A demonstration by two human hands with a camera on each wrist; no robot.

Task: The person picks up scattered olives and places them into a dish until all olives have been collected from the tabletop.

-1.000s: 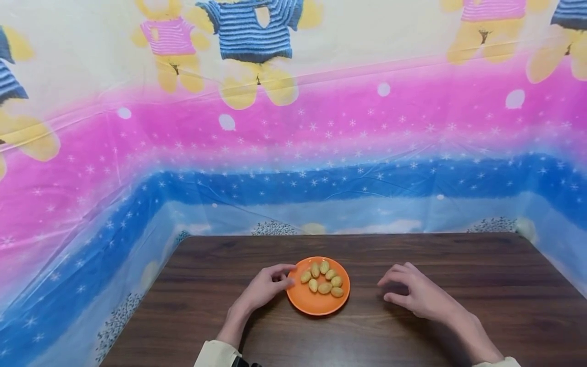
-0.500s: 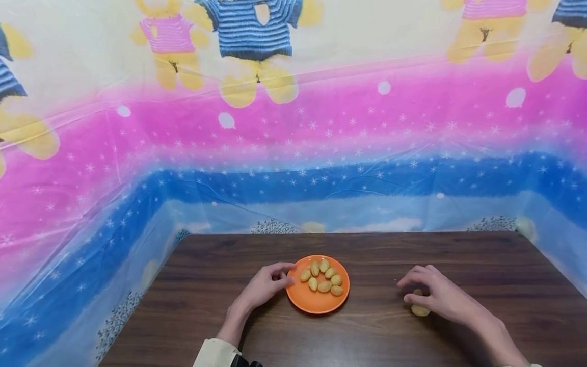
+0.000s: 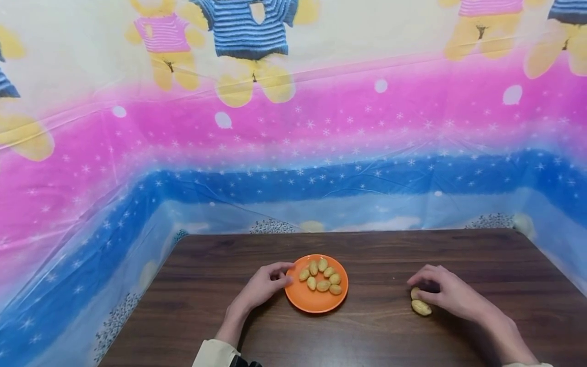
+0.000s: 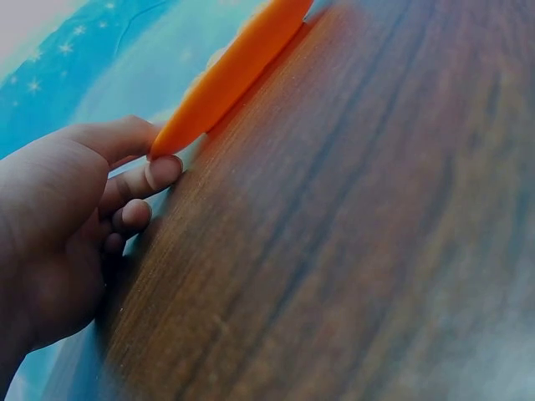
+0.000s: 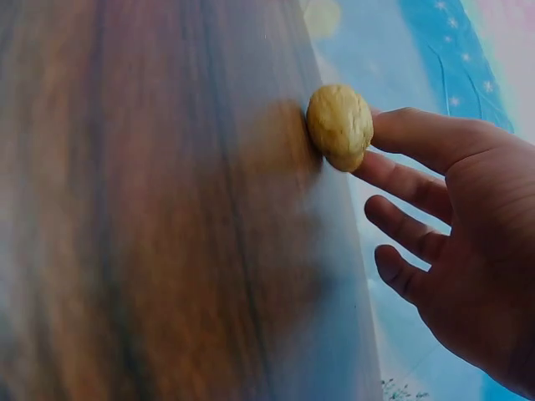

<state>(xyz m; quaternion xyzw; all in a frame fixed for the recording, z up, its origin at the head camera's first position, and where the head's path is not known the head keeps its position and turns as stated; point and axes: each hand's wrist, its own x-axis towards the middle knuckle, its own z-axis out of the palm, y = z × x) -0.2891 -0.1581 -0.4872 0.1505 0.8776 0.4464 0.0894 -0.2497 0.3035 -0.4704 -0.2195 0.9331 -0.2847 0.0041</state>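
Observation:
My left hand pinches the left rim of an orange plate; in the left wrist view the plate edge lies between thumb and finger. Several yellowish-brown, ridged oval nuts or dried fruits lie on the plate. To the plate's right, my right hand has thumb and index finger around one such oval piece, partly hidden by the thumb. A second oval piece lies on the table just in front of it. In the right wrist view the nearer oval piece overlaps the one at the fingertips.
The dark wood-grain table has rounded far corners. A printed cloth with bears and snowflakes hangs behind it and along its sides.
My right hand has moved right, away from the plate's side, and thumb and index finger now sit around an oval piece. Two pieces there have come into view. The left hand stays at the plate.

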